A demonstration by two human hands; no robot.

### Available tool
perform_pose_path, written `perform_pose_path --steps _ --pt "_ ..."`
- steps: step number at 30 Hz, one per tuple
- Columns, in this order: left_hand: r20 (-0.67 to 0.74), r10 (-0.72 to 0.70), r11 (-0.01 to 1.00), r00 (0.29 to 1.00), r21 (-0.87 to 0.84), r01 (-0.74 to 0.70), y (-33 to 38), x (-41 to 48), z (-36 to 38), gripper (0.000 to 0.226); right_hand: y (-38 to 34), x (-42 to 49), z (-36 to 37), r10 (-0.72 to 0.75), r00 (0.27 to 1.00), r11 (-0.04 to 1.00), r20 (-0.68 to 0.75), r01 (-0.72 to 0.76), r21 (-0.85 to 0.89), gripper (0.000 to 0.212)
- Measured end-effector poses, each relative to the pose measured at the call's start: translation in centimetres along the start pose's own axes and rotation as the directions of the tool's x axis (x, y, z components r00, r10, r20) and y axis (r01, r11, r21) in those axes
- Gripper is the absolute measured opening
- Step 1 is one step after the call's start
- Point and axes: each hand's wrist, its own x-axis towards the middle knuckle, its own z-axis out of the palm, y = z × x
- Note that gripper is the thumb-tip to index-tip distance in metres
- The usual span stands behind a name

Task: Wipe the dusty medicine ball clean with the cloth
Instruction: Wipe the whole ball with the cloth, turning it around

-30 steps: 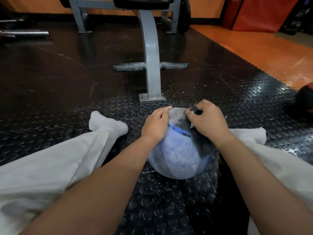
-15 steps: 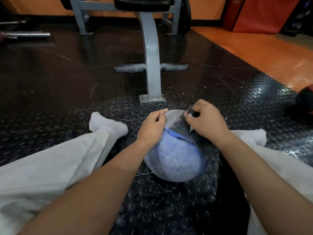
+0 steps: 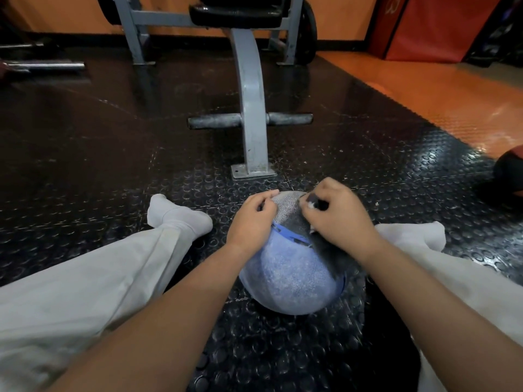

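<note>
Far left: a barbell bar (image 3: 42, 65) lies on the black studded mat (image 3: 99, 165). Your left leg (image 3: 85, 278), in pale trousers, stretches across the mat. Its socked foot (image 3: 178, 219) is near the ball but apart from it.

Left hand (image 3: 252, 224): fingers curled over the upper left of the medicine ball (image 3: 288, 275), fingertips on its grey top panel. You grip the ball with it.

Medicine ball: on the mat between your legs, just short of the foot plate of the grey bench frame (image 3: 250, 108). The blue panel faces you, dulled by a pale dusty film. A brighter blue seam divides it from the grey panel.

Right hand (image 3: 339, 219): fingers clenched round the dark cloth (image 3: 334, 258) and pressed on the ball's upper right. The cloth trails from under the hand down the ball's right flank. A small white bit shows at the fingers; you cannot tell what it is.

Right leg (image 3: 424, 278): just beside the ball. Far right: a second dark ball (image 3: 509, 176) sits where the mat meets the orange floor (image 3: 424, 103). A red pad (image 3: 438, 26) stands behind.
</note>
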Motion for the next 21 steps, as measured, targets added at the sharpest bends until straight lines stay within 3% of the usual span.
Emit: perform_pose_path --steps 3,6,7,9,11,12,15,18,21 --pt "0.008 0.016 0.999 1.000 -0.029 -0.016 -0.1 -0.2 -0.6 0.030 -2.2 -2.7 0.8 -0.287 0.950 0.953 0.120 0.296 -0.061 0.016" --pt "0.024 0.039 0.999 0.999 -0.035 -0.039 -0.3 -0.6 -0.7 0.033 -1.3 -1.8 -0.3 -0.380 0.890 0.917 0.253 0.398 -0.022 0.018" --pt "0.024 0.039 0.999 0.999 -0.039 -0.038 -0.3 -0.5 -0.6 0.032 -0.5 -1.0 -0.5 -0.356 0.908 0.929 0.220 0.370 -0.021 0.017" --pt "0.022 0.016 0.999 1.000 -0.042 -0.015 -0.2 -0.4 -0.2 0.031 1.1 1.1 -1.2 -0.154 0.979 0.988 0.130 0.152 0.029 0.022" --pt "0.010 -0.006 1.000 1.000 -0.023 0.006 -0.1 -0.3 0.0 0.030 2.0 2.1 -1.1 0.054 0.992 0.989 0.117 -0.069 0.133 0.025" --pt "0.001 -0.013 1.000 1.000 -0.018 0.013 0.0 -0.2 0.1 0.030 2.0 2.0 -0.7 0.069 0.993 0.986 0.096 -0.082 0.143 0.023" --pt "-0.023 -0.020 0.999 1.000 -0.048 0.019 0.1 -0.2 0.0 0.031 -0.1 0.2 0.7 -0.117 0.992 0.993 0.046 0.116 0.011 0.014" --pt "-0.017 0.013 0.996 1.000 -0.093 -0.014 -0.4 -0.6 -0.4 0.030 -2.6 -1.9 1.6 -0.396 0.913 0.905 0.098 0.406 -0.130 0.024" --pt "-0.003 0.043 0.997 0.999 -0.070 -0.043 -0.7 -1.0 -0.5 0.031 -2.0 -1.2 1.0 -0.441 0.868 0.880 0.229 0.468 -0.077 0.024"
